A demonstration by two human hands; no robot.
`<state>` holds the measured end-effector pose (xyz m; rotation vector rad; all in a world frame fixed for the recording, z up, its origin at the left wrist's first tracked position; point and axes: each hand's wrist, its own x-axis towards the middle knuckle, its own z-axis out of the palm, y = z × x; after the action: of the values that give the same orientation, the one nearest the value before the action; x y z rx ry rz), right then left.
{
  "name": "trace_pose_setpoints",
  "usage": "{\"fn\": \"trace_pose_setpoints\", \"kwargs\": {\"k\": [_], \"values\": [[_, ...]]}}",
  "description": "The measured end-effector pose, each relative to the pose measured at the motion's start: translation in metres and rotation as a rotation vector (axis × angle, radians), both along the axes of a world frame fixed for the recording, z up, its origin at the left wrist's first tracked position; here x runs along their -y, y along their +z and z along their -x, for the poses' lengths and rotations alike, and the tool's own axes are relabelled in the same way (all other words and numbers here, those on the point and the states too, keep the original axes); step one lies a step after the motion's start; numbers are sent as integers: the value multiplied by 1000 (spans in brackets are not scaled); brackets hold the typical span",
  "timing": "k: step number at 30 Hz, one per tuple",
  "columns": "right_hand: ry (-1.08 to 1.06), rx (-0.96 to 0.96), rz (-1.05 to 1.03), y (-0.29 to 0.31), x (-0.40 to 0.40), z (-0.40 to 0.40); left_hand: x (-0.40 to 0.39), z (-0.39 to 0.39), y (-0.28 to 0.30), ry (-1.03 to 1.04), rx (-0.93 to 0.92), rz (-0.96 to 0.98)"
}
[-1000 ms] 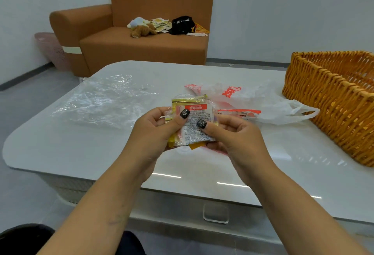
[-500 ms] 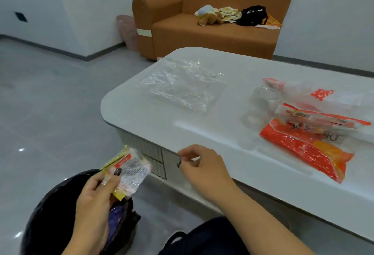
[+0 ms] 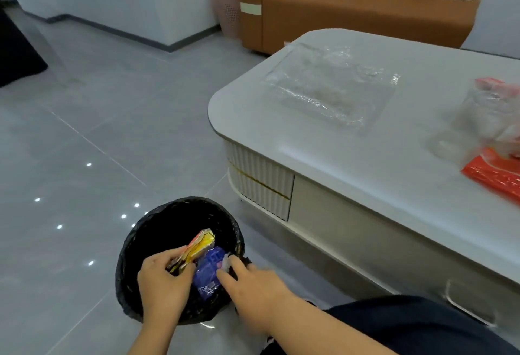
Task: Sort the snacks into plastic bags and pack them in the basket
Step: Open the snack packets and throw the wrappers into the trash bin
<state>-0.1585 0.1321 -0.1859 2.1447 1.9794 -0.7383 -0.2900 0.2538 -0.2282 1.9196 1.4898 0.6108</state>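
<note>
Though blurred—crinkly yellow packet point(image 3: 200, 246), probably foil.

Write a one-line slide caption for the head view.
Left hand holds a yellow snack packet over a black-lined bin; right hand reaches a blue packet inside.

Both forearms were bare, without sleeves; dark navy trousers point(image 3: 416, 323) covered the leg at the near right.

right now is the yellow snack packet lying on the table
No, the left hand holds the yellow snack packet over the black-lined bin on the floor.
</note>
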Motion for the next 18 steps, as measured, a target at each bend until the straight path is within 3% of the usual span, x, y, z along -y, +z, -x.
{"fn": "trace_pose_setpoints", "kwargs": {"k": [6,11,18], "values": [[46,19,94,-20,-6,4,-9,-1,-22,-125,-129,16],[9,66,168,-17,-3,-4,-21,-19,-49,-123,-233,178],[-121,-81,252,-18,7,-11,-20,-52,-91,-260,-517,343]]}}
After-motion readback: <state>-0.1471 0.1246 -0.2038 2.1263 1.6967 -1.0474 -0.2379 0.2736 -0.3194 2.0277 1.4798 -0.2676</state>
